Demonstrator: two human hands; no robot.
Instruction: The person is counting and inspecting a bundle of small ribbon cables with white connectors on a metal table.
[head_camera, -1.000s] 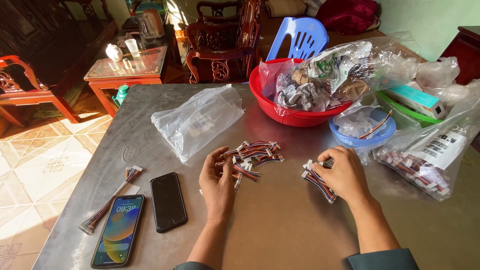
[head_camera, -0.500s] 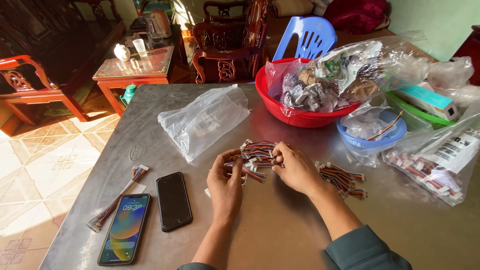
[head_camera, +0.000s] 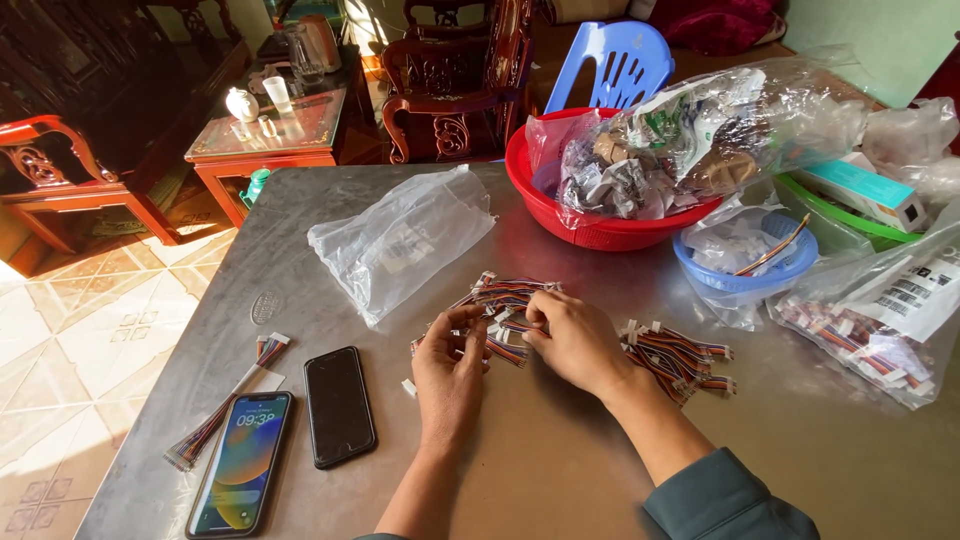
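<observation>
Both hands on wire pile (head_camera: 505, 300), left grip (head_camera: 452, 365) and right grip (head_camera: 570, 335) each pinching wires, second pile (head_camera: 680, 358) right, clear bag (head_camera: 400, 240) behind, two phones (head_camera: 340, 405) left on desk (head_camera: 560, 470)

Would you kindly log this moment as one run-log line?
left hand: on wire harness pile | right hand: on same pile | sorted bundle: right | phones: left

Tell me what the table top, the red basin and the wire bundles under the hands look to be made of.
Table top: looks like brushed sheet metal, grey with a dull, streaky sheen.
Red basin: probably moulded plastic, with an even glossy colour and a thin rim.
Wire bundles: thin wires in coloured insulation, likely plastic, ending in small white connectors. The left hand and right hand both touch them.
</observation>
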